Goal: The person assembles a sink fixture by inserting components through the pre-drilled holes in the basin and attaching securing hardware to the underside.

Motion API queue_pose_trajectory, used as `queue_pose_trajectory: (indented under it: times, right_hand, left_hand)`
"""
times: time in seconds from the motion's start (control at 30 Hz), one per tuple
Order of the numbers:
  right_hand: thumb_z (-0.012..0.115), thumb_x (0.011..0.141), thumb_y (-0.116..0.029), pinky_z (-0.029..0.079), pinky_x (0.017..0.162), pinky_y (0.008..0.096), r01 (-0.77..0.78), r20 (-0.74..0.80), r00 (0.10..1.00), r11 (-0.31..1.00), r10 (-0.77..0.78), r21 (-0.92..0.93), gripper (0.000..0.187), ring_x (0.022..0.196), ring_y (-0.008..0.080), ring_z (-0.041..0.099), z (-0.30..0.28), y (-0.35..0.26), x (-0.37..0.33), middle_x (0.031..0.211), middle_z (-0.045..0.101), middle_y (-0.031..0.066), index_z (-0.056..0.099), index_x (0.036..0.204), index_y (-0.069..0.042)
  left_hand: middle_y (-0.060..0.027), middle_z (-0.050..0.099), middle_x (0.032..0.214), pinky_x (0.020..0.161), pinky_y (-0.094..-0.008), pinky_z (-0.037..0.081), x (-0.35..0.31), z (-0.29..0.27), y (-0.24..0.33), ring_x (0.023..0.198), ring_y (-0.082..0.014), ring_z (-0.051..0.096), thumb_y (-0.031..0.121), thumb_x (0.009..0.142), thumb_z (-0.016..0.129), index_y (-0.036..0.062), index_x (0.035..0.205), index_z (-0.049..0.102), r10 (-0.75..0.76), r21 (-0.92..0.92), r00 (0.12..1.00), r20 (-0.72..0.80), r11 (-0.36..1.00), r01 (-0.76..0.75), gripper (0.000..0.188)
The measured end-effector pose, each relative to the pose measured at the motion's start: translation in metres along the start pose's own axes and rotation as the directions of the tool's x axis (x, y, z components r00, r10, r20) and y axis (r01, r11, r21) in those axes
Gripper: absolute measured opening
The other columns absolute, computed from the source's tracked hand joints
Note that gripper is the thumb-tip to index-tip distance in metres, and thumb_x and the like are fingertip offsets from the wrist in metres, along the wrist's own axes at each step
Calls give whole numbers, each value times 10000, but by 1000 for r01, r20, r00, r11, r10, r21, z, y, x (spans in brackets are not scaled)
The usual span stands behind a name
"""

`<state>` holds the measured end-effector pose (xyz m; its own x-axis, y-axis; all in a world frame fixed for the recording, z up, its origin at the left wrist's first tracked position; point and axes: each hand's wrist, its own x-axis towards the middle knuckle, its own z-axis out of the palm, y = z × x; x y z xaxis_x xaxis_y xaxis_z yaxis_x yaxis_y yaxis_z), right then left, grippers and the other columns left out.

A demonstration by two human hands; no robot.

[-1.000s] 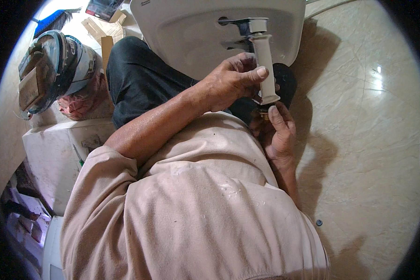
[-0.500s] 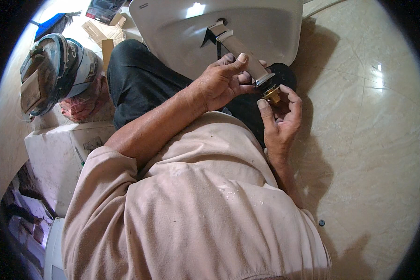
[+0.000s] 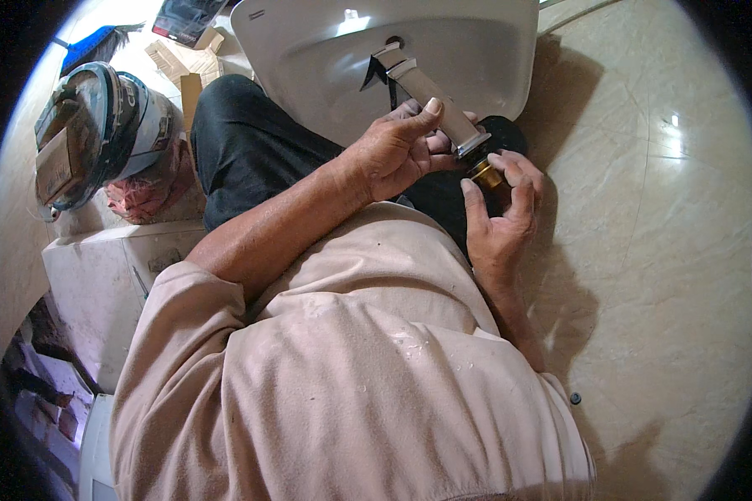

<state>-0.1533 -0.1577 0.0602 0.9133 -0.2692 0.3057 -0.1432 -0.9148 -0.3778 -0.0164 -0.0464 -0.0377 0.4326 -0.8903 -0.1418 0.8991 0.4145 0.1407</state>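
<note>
My left hand [image 3: 397, 149] is closed around a chrome faucet [image 3: 436, 98], thumb along its body. The faucet slants across my lap, its squared upper end toward the white washbasin [image 3: 309, 71] and its base toward my right hand. A dark ring sits under the chrome base, and below it is a brass-coloured nut [image 3: 486, 175]. My right hand [image 3: 505, 221] has its thumb and fingertips around that nut, with the palm turned up behind it. The fingers of my left hand under the faucet are partly hidden.
On the left, a dirty bucket [image 3: 146, 125] stands near a crumpled pink bag [image 3: 146, 192] and a white block-like ledge [image 3: 92, 267]. Torn cardboard [image 3: 188, 63] lies behind. A small dark cap-like piece [image 3: 575, 399] rests on the tiled floor [image 3: 660, 250] at right.
The fingers of my right hand have shifted around the brass nut, which now shows more of its side. My left hand keeps its grip, and the faucet has barely moved.
</note>
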Motion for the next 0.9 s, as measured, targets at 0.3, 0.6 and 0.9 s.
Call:
queue_pose_trajectory:
  times: [0.3,0.6,0.9]
  right_hand:
    - [823,914,-297,485,1028,459,55,-37,998,998,-55,-11,583,1184,367,607,2,5,4,1269,604,202,561,1353,-16]
    - [853,875,-260,470,1038,473,-55,-57,997,995,59,78,593,1212,372,585,5,-4,7,1295,589,197,575,1354,-46]
    - [847,885,-246,497,1015,447,-182,-25,981,966,190,183,537,1138,359,636,9,2,3,1226,638,194,602,1313,-33]
  left_hand:
    - [-167,593,1447,1136,-561,480,0,1,2,1321,-323,614,379,1105,491,51,1437,449,9,2,1000,-6,1000,-9,469]
    - [-153,623,1413,1127,-556,483,1,-3,1,1296,-313,631,392,1103,492,51,1425,476,17,-12,1000,0,1000,-17,469]
    - [-155,623,1410,1123,-557,487,-1,-2,2,1303,-314,624,393,1107,480,54,1390,490,3,-24,999,-44,1000,-4,443]
